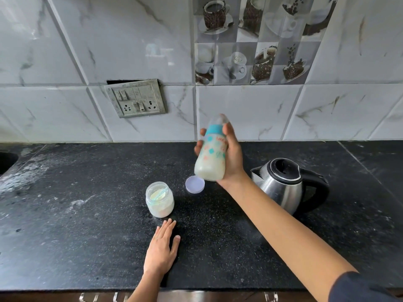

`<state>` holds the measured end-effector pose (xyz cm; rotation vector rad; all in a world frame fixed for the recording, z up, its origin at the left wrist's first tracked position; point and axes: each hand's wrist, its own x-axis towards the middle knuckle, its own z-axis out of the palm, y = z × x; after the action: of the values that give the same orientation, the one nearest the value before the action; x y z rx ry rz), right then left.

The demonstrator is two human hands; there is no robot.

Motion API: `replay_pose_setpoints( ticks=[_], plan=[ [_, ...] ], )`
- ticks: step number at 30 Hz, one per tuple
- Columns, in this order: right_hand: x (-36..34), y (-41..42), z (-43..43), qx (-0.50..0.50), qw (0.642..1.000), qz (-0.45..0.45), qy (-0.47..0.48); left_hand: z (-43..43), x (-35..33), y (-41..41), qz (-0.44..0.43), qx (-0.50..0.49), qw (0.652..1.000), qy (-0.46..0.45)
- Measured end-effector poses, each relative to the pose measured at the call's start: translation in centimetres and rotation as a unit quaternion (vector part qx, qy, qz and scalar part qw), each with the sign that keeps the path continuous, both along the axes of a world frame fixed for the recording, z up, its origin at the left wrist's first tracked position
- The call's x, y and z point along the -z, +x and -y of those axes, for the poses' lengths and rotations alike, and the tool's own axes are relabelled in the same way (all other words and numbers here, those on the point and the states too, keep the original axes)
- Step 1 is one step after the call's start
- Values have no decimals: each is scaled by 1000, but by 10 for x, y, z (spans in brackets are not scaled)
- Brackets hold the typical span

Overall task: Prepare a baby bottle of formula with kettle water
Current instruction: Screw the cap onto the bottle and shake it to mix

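The right hand (232,155) grips the baby bottle (212,152) of milky liquid, raised above the black worktop (87,214) left of the kettle (285,184). The left hand (162,247) lies flat and released, near the open formula jar (159,199).

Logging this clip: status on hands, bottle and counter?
Right hand gripping capped baby bottle, milky, held off the counter. Left hand flat, empty. Formula jar open, lid beside it. Kettle shut, clear.
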<state>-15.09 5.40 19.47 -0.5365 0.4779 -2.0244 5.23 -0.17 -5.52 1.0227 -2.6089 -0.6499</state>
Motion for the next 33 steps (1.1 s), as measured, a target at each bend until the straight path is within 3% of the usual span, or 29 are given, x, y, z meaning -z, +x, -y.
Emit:
replay_pose_setpoints(
  ticks=[2, 7, 11, 15, 19, 21, 24, 29, 33],
  plan=[
    [-4, -5, 3, 15, 999, 49, -3, 0, 1, 0, -2, 0, 1000, 2],
    [3, 11, -2, 0, 998, -63, 3, 2, 2, 0, -2, 2, 1000, 3],
    [-5, -5, 7, 55, 997, 59, 1, 2, 3, 1, 1, 2, 1000, 3],
    [12, 4, -4, 27, 999, 7, 35, 3, 4, 2, 1, 5, 1000, 7],
    [1, 1, -5, 44, 992, 113, 36, 3, 6, 1, 2, 9, 1000, 3],
    [1, 6, -10, 18, 996, 83, 33, 3, 6, 2, 0, 5, 1000, 6],
    [0, 22, -17, 18, 998, -44, 30, 4, 7, 1, -2, 6, 1000, 2],
    [-8, 3, -6, 23, 995, 94, 0, 3, 8, 2, -4, 7, 1000, 1],
    [7, 12, -9, 39, 997, 11, 60, 4, 9, 1, -2, 10, 1000, 1]
  ],
)
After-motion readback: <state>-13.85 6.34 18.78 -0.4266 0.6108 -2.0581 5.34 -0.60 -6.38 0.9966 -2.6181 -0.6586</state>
